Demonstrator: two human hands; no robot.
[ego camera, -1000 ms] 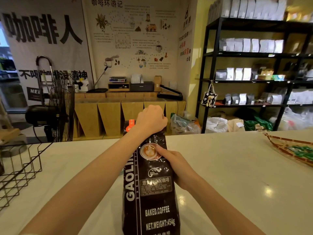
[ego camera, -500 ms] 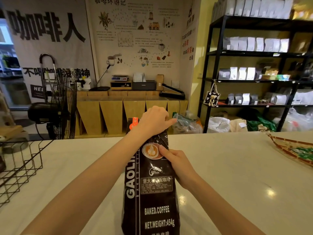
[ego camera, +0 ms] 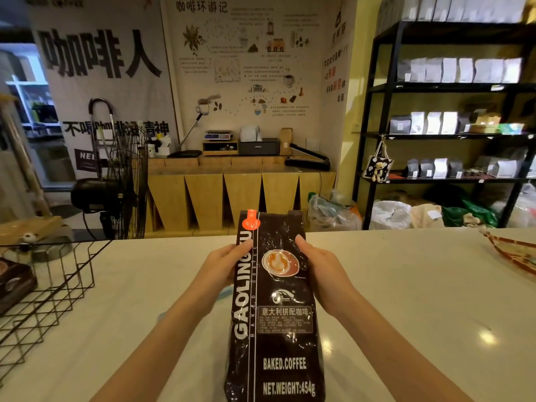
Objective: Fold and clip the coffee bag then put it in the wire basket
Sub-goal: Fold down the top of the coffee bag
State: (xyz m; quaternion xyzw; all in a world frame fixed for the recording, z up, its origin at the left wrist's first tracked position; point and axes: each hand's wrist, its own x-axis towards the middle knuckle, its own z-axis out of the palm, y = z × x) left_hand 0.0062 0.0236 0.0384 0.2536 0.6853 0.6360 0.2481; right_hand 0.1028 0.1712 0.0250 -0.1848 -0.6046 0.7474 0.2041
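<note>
A tall black coffee bag [ego camera: 275,320] with white lettering and a cup picture stands upright on the pale counter [ego camera: 406,300] in front of me. Its top stands straight up, flat and unfolded. My left hand [ego camera: 220,271] grips the bag's left edge near the top, thumb on the front. On the opposite edge, at the same height, my right hand [ego camera: 322,271] holds the bag. A black wire basket [ego camera: 58,285] sits at the counter's left end, apart from the bag. A pale blue item shows behind the bag under my left hand; I cannot tell what it is.
A dark brown packet [ego camera: 14,282] lies inside the basket. At the counter's far right edge rests a woven tray [ego camera: 516,253]. Behind the counter stand a black fan [ego camera: 116,184], wooden cabinets [ego camera: 240,192] and black shelves [ego camera: 449,134] of bags.
My left hand came off the bag's top, where it was pressing down, and now grips the left edge. The top of the bag now stands up straight and visible.
</note>
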